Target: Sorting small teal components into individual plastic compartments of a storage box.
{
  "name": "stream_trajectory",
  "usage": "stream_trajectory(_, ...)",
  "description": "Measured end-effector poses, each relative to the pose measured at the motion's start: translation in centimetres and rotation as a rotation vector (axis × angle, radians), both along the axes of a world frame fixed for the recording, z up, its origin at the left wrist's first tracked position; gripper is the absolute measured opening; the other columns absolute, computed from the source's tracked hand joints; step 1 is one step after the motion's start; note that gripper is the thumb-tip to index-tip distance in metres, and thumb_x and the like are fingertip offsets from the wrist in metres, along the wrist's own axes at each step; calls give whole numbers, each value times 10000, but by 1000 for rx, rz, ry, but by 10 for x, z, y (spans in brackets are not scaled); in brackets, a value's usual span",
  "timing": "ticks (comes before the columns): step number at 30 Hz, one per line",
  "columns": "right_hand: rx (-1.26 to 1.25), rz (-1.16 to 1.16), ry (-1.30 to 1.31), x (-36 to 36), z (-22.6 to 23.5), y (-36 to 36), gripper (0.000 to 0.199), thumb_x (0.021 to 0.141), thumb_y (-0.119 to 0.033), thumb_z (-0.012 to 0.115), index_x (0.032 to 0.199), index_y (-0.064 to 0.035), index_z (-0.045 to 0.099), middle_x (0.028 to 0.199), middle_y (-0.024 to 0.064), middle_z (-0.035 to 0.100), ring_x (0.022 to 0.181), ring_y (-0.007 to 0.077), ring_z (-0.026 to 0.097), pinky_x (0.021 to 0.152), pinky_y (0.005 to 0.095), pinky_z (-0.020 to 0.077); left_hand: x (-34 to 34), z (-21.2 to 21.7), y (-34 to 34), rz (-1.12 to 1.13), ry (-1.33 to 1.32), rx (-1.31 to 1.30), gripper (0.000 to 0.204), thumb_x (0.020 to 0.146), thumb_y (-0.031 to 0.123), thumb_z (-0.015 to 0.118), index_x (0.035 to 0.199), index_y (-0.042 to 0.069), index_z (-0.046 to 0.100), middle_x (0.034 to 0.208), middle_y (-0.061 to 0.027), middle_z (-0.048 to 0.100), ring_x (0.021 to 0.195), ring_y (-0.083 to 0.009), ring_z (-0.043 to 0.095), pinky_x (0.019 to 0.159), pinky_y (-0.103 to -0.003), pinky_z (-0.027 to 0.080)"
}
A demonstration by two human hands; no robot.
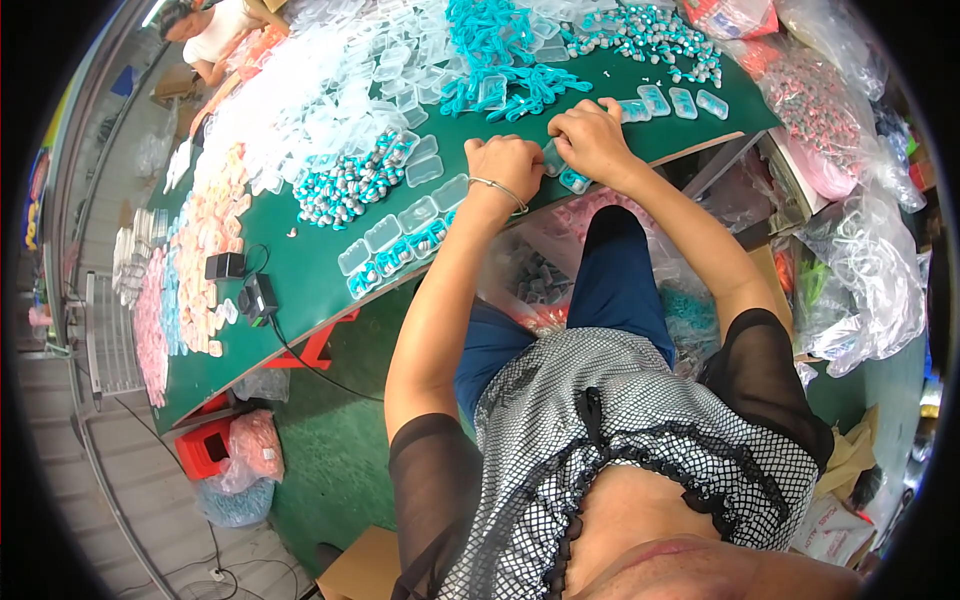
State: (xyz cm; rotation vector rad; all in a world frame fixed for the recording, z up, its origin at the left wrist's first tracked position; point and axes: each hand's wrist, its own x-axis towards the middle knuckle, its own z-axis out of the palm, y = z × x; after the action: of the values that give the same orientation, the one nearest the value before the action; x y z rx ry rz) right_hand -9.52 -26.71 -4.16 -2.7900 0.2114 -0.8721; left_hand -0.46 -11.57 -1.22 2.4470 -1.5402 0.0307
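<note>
Bright, diffuse light; clear plastic cases [285, 112] washed out; fisheye edges bent, corners black.

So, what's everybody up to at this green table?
A person has the left hand and right hand at a small clear case with teal bits inside, by the table's near edge. Their exact grip is hard to see. To the left, a row of filled cases lies open; a few others beyond the right hand look shut. Teal cords are heaped farther back. Another person is at the far left.
</note>
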Motion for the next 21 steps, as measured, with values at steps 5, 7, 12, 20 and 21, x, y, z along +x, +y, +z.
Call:
stream_trajectory(5, 7, -31, 10, 0, -5, -1, 67, 719, -137, 618, 780, -133, 646, 759, 7, 617, 869, 206, 550, 897, 527, 294, 8, 0, -3, 76, -14, -110, 132, 718, 276, 654, 756, 158, 699, 839, -50, 660, 839, -257, 626, 733, -428, 395)
stream_trajectory(7, 5, -18, -21, 0, -5, 0, 87, 719, -136, 615, 793, -131, 661, 769, 11, 620, 879, 209, 549, 901, 533, 290, 21, 6, 2, 197, 38, -193, 158, 715, 287, 652, 759, 143, 699, 864, -60, 663, 820, -278, 635, 701, -432, 435)
stream_trajectory(12, -23, -47, -6, 1, -3, 2, 106, 737, -114, 612, 823, -127, 672, 767, 0, 623, 865, 193, 550, 911, 517, 289, 35, 3, 8, 266, -107, -139, 163, 687, 301, 698, 767, 160, 684, 866, -61, 642, 838, -256, 615, 740, -449, 404)
stream_trajectory(20, -20, -91, -24, 2, -5, 0, 96, 728, -114, 601, 793, -126, 670, 760, -3, 613, 878, 197, 546, 902, 518, 286, -60, 1, 9, 87, -84, -163, 396, 632, 350, 765, 937, 125, 649, 921, -73, 614, 920, -265, 580, 766, -450, 390)
stream_trajectory(21, -26, -95, -35, 3, -4, 1, 88, 725, -112, 598, 780, -126, 665, 764, -5, 612, 878, 195, 546, 903, 514, 284, -62, -7, 6, 117, -116, -194, 403, 621, 349, 770, 932, 123, 649, 914, -69, 610, 906, -262, 576, 754, -443, 381)
